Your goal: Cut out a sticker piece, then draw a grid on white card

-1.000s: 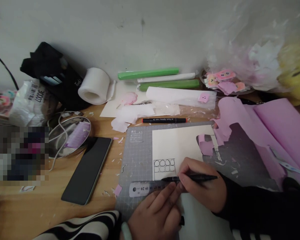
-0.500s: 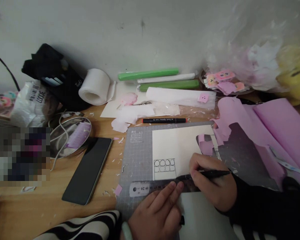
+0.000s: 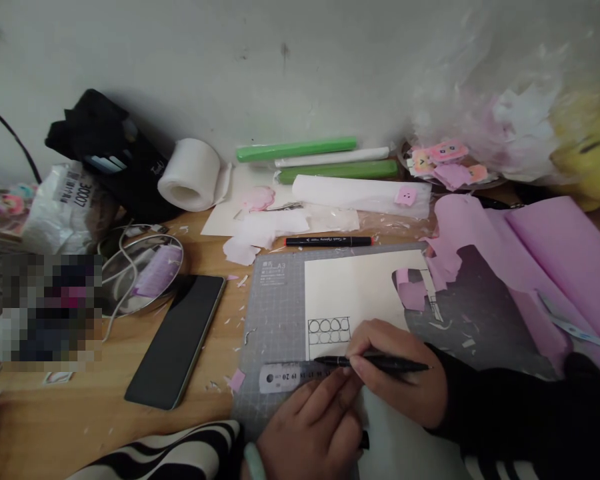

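Note:
My right hand (image 3: pixel 397 367) pinches a black pen (image 3: pixel 390 363). The pen's tip rests near the ruler's upper edge, close to the drawing. With fingers together, my left hand (image 3: pixel 313 427) presses a metal ruler (image 3: pixel 283 378) down across the lower part of a white sheet (image 3: pixel 355 287). Part of the ruler lies hidden under my hands. On the sheet, just above the ruler, is a drawn box (image 3: pixel 329 331) with two rows of circles. Right of it, the sheet has a cut-out hole. A grey cutting mat (image 3: pixel 275 307) lies beneath.
A phone (image 3: pixel 177 340) lies to the left, and a black marker (image 3: pixel 329 241) lies behind the mat. Pink paper (image 3: pixel 565 260) and scissors (image 3: pixel 577 330) are at the right. Green rolls (image 3: pixel 340 171) and a white tissue roll (image 3: pixel 189 175) sit along the wall. Scraps dot the table.
My right hand has moved left with the pen, along the ruler's edge, and is now against my left fingertips. My left hand and the ruler look unmoved.

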Demonstrator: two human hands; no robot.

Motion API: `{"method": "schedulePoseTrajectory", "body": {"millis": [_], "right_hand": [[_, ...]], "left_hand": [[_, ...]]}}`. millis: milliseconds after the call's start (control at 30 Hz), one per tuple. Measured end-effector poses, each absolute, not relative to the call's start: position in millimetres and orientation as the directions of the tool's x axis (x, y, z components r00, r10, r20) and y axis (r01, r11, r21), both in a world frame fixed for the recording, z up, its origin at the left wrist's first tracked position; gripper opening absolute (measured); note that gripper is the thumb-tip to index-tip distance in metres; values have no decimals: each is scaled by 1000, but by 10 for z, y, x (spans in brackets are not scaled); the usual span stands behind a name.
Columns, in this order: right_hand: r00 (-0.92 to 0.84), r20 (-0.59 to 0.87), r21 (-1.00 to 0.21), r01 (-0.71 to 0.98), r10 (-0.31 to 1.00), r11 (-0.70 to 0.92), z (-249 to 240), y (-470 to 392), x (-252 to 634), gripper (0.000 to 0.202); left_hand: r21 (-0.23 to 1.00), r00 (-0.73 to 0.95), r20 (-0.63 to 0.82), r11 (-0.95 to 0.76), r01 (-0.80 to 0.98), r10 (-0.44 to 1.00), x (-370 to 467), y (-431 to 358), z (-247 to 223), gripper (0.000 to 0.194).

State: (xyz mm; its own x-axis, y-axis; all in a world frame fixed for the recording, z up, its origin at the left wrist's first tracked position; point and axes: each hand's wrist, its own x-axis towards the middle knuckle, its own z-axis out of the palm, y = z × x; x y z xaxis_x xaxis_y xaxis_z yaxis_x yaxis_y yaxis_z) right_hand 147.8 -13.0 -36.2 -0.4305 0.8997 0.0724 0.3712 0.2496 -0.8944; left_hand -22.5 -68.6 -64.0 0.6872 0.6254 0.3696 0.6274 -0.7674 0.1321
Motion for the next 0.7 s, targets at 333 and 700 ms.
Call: {"method": "schedulePoseTrajectory", "body": {"millis": [333, 700], "right_hand": [[-303, 44, -884, 431, 952, 178, -363, -111, 1552, 19], [-253, 160, -832, 485, 954, 269, -344, -84, 1620, 20]], "left_hand": [[123, 702, 334, -767, 629, 629, -211, -659, -608, 22], [128, 722, 327, -785, 606, 610, -229, -679, -624, 21]]}}
